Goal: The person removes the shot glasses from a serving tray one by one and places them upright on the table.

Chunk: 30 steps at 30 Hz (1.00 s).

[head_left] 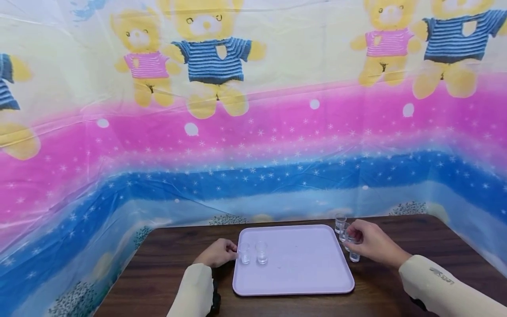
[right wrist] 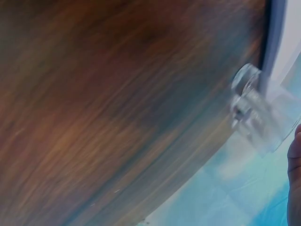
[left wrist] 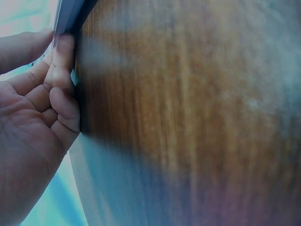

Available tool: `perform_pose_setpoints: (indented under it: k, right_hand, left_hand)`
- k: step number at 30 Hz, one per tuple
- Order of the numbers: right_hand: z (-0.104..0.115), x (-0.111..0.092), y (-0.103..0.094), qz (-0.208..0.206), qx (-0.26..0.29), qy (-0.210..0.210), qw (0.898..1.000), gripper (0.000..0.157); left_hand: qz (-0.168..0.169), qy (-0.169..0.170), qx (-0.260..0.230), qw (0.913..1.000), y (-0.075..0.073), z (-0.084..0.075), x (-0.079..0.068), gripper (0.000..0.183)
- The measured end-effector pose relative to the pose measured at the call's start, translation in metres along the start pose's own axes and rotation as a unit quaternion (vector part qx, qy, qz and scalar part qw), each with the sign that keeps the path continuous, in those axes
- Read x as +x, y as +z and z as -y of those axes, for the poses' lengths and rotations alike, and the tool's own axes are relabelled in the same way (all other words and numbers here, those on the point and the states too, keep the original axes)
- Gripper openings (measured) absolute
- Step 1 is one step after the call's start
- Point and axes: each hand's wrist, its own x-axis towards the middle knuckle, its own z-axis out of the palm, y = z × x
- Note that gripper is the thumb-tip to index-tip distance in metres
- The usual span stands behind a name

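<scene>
My left hand (head_left: 217,253) is at the left side of a pale lilac tray (head_left: 297,281). In the left wrist view the thumb and forefinger of that hand (left wrist: 37,99) pinch the tray's rim (left wrist: 70,21). Two small clear shot glasses, one nearer the rim (head_left: 245,255) and one beside it (head_left: 262,255), stand upright at the tray's left. Past the right edge, my right hand (head_left: 372,242) pinches a clear shot glass (head_left: 351,240), partly hidden by the fingers. The right wrist view catches just a finger (right wrist: 295,160) of it, near blurred glasses (right wrist: 251,106).
More clear glasses line the tray's right side: one at the back (head_left: 340,223) and one at the front (head_left: 354,256). The dark wooden table (head_left: 158,273) meets a bear-printed cloth (head_left: 277,127) at its back and sides.
</scene>
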Motion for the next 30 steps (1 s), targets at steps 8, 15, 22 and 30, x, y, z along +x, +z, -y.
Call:
perform_pose_setpoints:
  k: [8, 15, 22, 30]
  right_hand:
    - [0.018, 0.017, 0.015, 0.009, 0.018, -0.011, 1.000, 0.021]
    - [0.030, 0.029, 0.029, 0.035, 0.027, -0.012, 0.999, 0.026]
    - [0.045, 0.040, 0.042, 0.030, 0.030, -0.039, 0.998, 0.027]
    - [0.072, 0.056, 0.065, 0.041, 0.058, -0.057, 0.996, 0.026]
  left_hand:
    - [-0.002, 0.000, 0.006, 1.0000, 0.000, 0.000, 0.001, 0.013]
    - [-0.002, -0.003, 0.007, 1.0000, -0.001, -0.002, 0.000, 0.013]
    - [0.003, -0.001, 0.000, 1.0000, 0.000, -0.002, 0.001, 0.012]
    - [0.002, -0.005, -0.004, 1.0000, 0.000, -0.002, 0.000, 0.012]
